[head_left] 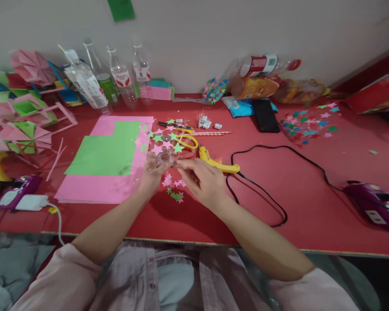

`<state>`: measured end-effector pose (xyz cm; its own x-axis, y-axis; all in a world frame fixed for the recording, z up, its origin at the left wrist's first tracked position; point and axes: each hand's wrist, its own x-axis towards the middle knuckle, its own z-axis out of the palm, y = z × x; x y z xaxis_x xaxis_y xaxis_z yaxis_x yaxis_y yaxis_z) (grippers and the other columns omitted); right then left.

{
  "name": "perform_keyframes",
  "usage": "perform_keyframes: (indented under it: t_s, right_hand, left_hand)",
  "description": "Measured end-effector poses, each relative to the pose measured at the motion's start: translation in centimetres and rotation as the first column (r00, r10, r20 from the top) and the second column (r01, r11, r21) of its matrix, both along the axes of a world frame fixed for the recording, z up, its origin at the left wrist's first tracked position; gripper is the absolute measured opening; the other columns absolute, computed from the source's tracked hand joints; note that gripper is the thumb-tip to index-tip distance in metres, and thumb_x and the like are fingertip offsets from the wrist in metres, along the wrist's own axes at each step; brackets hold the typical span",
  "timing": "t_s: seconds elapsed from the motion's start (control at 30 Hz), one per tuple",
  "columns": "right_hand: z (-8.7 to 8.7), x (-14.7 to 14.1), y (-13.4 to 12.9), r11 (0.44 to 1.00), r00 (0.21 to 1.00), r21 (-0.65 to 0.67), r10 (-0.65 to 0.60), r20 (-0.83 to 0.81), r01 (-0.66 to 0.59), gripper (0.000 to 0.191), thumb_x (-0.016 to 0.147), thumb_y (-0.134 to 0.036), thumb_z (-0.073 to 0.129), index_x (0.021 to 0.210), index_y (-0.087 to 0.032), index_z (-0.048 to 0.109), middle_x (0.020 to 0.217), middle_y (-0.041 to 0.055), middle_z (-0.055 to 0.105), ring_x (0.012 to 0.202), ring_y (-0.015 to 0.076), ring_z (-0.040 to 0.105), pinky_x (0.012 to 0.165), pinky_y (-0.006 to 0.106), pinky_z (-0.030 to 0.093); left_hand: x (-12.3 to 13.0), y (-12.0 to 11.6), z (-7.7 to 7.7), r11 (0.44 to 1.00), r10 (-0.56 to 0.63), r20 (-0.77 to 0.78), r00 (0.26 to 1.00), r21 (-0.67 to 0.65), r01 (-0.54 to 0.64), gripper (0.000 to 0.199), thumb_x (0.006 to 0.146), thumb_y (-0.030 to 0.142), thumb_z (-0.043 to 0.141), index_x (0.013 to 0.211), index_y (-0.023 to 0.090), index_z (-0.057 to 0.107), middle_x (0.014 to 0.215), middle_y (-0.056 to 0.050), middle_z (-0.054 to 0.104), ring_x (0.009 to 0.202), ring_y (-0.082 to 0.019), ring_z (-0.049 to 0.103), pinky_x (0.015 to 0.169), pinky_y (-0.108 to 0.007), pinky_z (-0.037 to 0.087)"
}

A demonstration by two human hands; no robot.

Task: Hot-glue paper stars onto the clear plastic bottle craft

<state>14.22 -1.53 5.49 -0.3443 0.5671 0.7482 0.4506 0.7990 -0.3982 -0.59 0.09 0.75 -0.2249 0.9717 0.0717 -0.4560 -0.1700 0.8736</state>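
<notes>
A clear plastic piece [152,162], dotted with pink and green stars, is held in my left hand [153,175], fingers curled round it. My right hand [205,179] meets it at the neck end, its thumb and forefinger pinched together; what they grip is too small to make out. Loose pink stars [172,180] and green stars [176,196] lie on the red table below my hands. Just beyond are yellow-handled scissors [188,141], partly hidden, and a yellow glue gun [218,164] is right beside my right hand.
Green paper [103,151] lies over pink sheets [90,188] at left. Upright bottles [121,80] stand behind. A black cord [287,147] loops across the right side to a purple power strip [372,205]. A phone [266,115] and star-covered plastic pieces [307,124] sit at back right.
</notes>
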Motion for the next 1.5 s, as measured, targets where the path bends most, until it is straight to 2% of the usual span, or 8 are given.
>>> perform_keyframes:
  t_s: [0.17,0.4,0.67,0.83,0.97,1.1,1.33,1.5]
  right_hand:
    - [0.2,0.0,-0.2,0.999,0.999,-0.020,-0.042,-0.003,0.042,0.012,0.089,-0.018,0.057,0.100,-0.017,0.061,0.073,-0.0012,0.066,0.052,0.0059,0.052,0.054,0.018,0.046]
    - [0.2,0.1,-0.4,0.998,0.995,-0.056,-0.016,-0.103,0.010,0.015,0.086,-0.016,0.060,0.099,-0.020,0.054,0.057,-0.0096,0.053,0.042,0.0027,0.044,0.044,0.015,0.038]
    - [0.4,0.3,-0.5,0.999,1.000,0.042,0.020,-0.021,-0.019,0.012,0.086,-0.010,0.055,0.093,-0.020,0.055,0.064,-0.0051,0.063,0.046,0.0045,0.049,0.047,0.017,0.039]
    - [-0.2,-0.2,-0.5,0.984,0.993,0.160,0.068,0.093,-0.082,0.021,0.086,-0.011,0.057,0.105,-0.018,0.055,0.079,0.0018,0.070,0.056,0.0080,0.059,0.050,0.020,0.045]
    - [-0.4,-0.3,-0.5,0.978,0.996,0.190,0.085,0.007,-0.085,0.025,0.085,-0.009,0.059,0.107,-0.019,0.056,0.092,0.0067,0.071,0.082,0.0139,0.068,0.067,0.024,0.057]
    - [0.1,-0.2,-0.7,0.980,0.981,0.110,0.176,-0.081,-0.166,0.025,0.085,-0.005,0.057,0.107,-0.019,0.058,0.103,0.0087,0.071,0.100,0.0158,0.068,0.083,0.029,0.059]
    - [0.5,-0.3,-1.6,0.978,0.981,-0.161,0.106,-0.160,-0.132,0.024,0.090,-0.011,0.053,0.109,-0.023,0.059,0.104,0.0032,0.073,0.085,0.0118,0.072,0.075,0.023,0.060]
    - [0.6,-0.3,-1.4,0.989,0.990,-0.118,0.079,-0.117,-0.093,0.022,0.090,-0.011,0.055,0.107,-0.021,0.062,0.101,0.0023,0.075,0.086,0.0111,0.072,0.080,0.022,0.058]
  left_hand:
    - [0.1,0.0,0.0,1.000,-0.009,0.041,0.999,0.008,0.008,0.042,0.054,0.020,0.085,0.080,0.022,0.052,0.082,0.003,0.068,0.076,-0.012,0.068,0.072,-0.024,0.055]
    - [-0.1,0.0,0.1,0.998,-0.027,-0.046,0.999,0.052,0.029,0.031,0.065,0.024,0.081,0.084,0.023,0.057,0.090,0.001,0.070,0.080,-0.014,0.069,0.069,-0.025,0.057]
    - [-0.3,-0.5,0.7,0.996,-0.060,-0.071,0.996,0.055,0.064,0.029,0.069,0.024,0.078,0.092,0.023,0.061,0.091,0.001,0.072,0.077,-0.013,0.070,0.073,-0.026,0.056]
    - [-0.2,-0.5,0.7,0.997,-0.049,-0.054,0.997,0.059,0.052,0.028,0.069,0.028,0.079,0.089,0.023,0.061,0.089,0.000,0.071,0.073,-0.015,0.070,0.068,-0.028,0.056]
    - [0.1,-0.7,1.1,0.998,-0.031,-0.038,0.999,0.051,0.032,0.034,0.064,0.029,0.082,0.088,0.022,0.059,0.085,0.001,0.070,0.067,-0.012,0.068,0.063,-0.025,0.055]
    - [0.4,-0.8,1.2,0.998,-0.037,0.018,0.999,0.059,0.036,0.036,0.058,0.025,0.086,0.082,0.022,0.060,0.075,0.004,0.067,0.065,-0.010,0.065,0.064,-0.022,0.054]
    - [0.6,-0.7,0.9,0.998,-0.038,0.067,0.997,0.043,0.035,0.040,0.052,0.024,0.089,0.082,0.022,0.063,0.074,0.004,0.067,0.063,-0.011,0.065,0.061,-0.022,0.054]
    - [0.5,-0.7,1.2,1.000,-0.021,0.060,0.998,0.018,0.020,0.037,0.052,0.024,0.089,0.078,0.020,0.063,0.073,0.003,0.066,0.065,-0.010,0.063,0.062,-0.021,0.053]
